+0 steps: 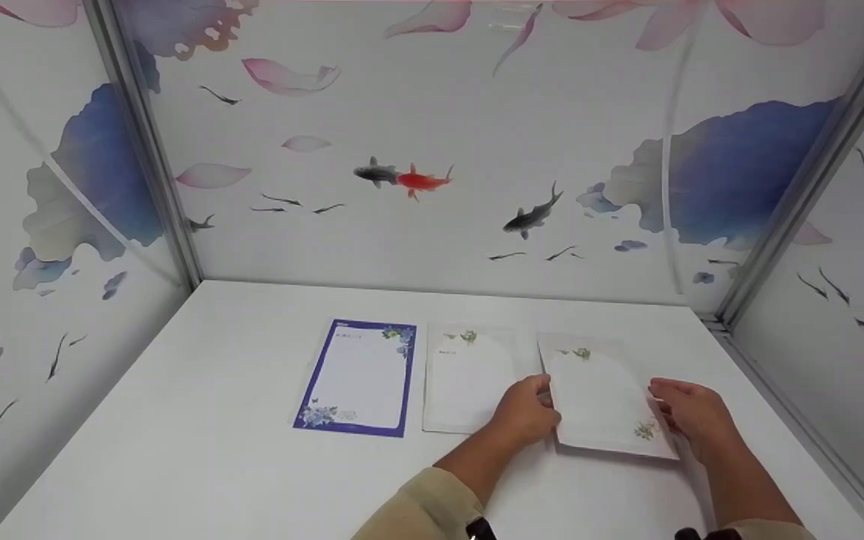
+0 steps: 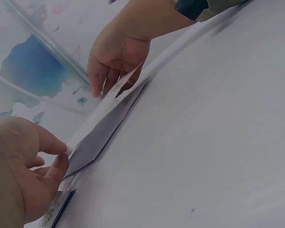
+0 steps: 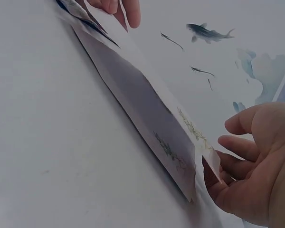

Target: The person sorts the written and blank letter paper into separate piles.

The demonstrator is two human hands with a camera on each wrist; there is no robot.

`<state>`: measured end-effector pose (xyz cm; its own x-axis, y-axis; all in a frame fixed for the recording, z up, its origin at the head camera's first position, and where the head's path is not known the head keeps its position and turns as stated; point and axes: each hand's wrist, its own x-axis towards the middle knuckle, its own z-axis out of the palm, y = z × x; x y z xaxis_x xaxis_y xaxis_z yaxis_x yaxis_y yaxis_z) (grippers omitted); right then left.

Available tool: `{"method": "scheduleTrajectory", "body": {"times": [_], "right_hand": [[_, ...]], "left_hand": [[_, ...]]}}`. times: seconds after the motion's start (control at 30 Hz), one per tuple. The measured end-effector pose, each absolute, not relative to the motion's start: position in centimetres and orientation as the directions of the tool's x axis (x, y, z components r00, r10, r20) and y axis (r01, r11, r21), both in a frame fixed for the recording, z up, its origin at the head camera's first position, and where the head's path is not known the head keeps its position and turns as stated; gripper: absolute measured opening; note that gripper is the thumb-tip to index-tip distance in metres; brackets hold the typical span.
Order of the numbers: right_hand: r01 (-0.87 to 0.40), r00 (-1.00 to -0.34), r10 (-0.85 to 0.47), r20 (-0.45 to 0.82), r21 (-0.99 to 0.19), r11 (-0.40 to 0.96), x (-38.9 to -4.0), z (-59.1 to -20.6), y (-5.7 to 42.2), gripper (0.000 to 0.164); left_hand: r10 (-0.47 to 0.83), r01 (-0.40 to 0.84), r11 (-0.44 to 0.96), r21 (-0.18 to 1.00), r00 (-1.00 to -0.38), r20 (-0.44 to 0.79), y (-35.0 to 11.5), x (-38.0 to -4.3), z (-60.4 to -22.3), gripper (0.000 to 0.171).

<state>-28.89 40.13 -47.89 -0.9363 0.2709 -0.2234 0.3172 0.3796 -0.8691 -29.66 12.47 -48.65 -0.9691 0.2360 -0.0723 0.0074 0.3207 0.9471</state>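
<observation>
A pale sheet of stationery paper with small green floral prints is held a little above the table at the right. My left hand pinches its left edge between thumb and fingers. At the right edge, my right hand holds the sheet near its front corner, thumb below, other fingers loosely spread. In the right wrist view, a gap shows between the upper layer and a lower layer that bears a similar print. Whether these are separate sheets or one folded sheet, I cannot tell.
Left of my left hand lies a similar pale stack, partly covered by that hand. Farther left is a purple-bordered sheet with blue flowers. The white tabletop is bounded by printed panels at the back and sides.
</observation>
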Motion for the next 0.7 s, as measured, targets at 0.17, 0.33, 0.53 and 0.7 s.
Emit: {"method": "scheduleTrajectory", "body": {"times": [0.17, 0.33, 0.53, 0.7], "right_hand": [[0.304, -0.941, 0.265, -0.210, -0.869, 0.390, -28.9, -48.1, 40.3, 0.068], [0.320, -0.935, 0.276, -0.224, -0.868, 0.379, -28.9, -48.1, 40.3, 0.067], [0.307, -0.941, 0.259, -0.219, -0.873, 0.379, -28.9, -47.8, 39.9, 0.066], [0.302, -0.945, 0.239, -0.223, -0.877, 0.373, -29.0, -47.8, 38.9, 0.064]], "left_hand": [[0.249, 0.038, 0.369, 0.929, -0.967, -0.059, 12.3, -29.6, -48.6, 0.061], [0.265, 0.047, 0.394, 0.918, -0.962, -0.064, 12.1, -29.5, -48.6, 0.059], [0.258, 0.033, 0.356, 0.934, -0.964, -0.064, 11.9, -29.5, -48.5, 0.057], [0.250, -0.001, 0.293, 0.956, -0.965, -0.077, 11.3, -29.6, -48.1, 0.055]]}}
